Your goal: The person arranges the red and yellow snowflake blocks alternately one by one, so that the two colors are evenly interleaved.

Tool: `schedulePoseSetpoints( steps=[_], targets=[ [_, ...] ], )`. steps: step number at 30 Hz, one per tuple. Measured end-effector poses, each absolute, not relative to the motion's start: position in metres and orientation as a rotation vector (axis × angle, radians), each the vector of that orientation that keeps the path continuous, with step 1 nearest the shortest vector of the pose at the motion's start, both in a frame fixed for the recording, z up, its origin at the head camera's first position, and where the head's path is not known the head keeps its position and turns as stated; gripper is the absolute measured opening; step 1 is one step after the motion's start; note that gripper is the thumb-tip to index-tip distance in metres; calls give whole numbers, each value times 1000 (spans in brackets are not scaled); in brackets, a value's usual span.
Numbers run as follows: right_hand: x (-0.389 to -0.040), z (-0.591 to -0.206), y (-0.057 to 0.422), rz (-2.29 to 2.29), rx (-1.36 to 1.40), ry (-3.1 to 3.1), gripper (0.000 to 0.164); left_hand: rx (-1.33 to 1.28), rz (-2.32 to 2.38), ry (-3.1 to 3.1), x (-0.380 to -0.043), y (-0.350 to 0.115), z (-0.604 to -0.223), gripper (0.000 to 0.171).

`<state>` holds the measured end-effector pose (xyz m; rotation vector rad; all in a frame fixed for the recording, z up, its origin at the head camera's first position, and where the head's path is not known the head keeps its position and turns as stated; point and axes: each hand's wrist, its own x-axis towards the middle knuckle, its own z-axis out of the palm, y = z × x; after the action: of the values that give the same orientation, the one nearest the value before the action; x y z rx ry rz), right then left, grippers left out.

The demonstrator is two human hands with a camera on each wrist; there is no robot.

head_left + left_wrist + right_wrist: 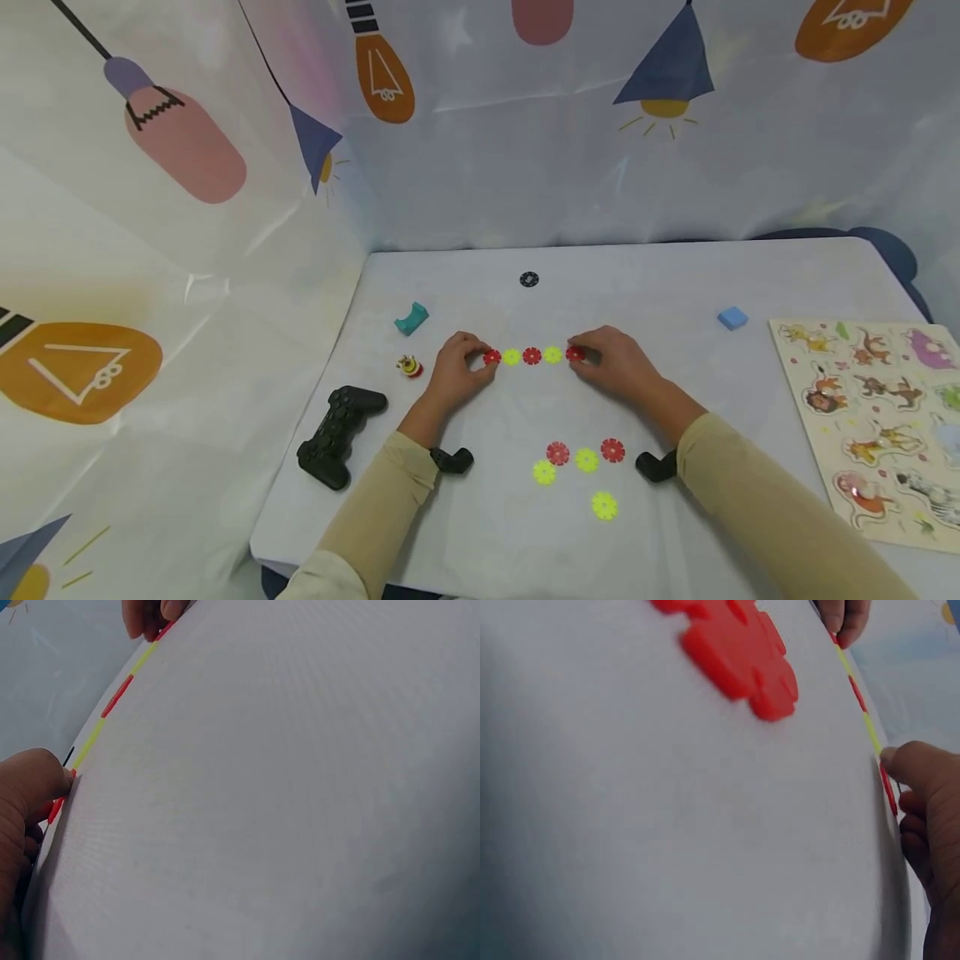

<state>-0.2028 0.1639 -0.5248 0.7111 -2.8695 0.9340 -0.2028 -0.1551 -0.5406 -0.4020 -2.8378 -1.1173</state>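
Observation:
A straight row of flat, notched plastic discs alternates red and yellow across the table, edge to edge. My left hand (459, 368) pinches the red disc (491, 357) at the row's left end between thumb and fingers. At the opposite end, my right hand (621, 363) pinches another red disc (575, 353). Between them lie a yellow disc (511, 357), the middle red disc (532, 357) and a second yellow disc (552, 355). In both wrist views the row appears nearly edge-on, and fingertips partly cover the end discs.
Nearer me lie loose discs, red (612, 451) and yellow (604, 506). Leftward are a black game controller (341, 435), a small striped toy (409, 366) and a teal block (412, 319). A black disc (529, 279) lies behind; a blue block (732, 317) and animal puzzle board (862, 417) sit right.

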Motion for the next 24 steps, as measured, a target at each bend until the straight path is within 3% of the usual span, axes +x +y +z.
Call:
schedulePoseSetpoints(
  steps=[4, 11, 24],
  targets=[
    [-186, -521, 173, 979, 763, -2898, 48, -406, -1120, -2841, -204, -154, -541, 23],
    [-122, -510, 186, 994, 1233, -2816, 57, -401, -1115, -2848, -205, -157, -540, 25],
    [-92, -525, 183, 1046, 1383, -2578, 38, -409, -1140, -2848, -203, -156, -538, 25]
  ],
)
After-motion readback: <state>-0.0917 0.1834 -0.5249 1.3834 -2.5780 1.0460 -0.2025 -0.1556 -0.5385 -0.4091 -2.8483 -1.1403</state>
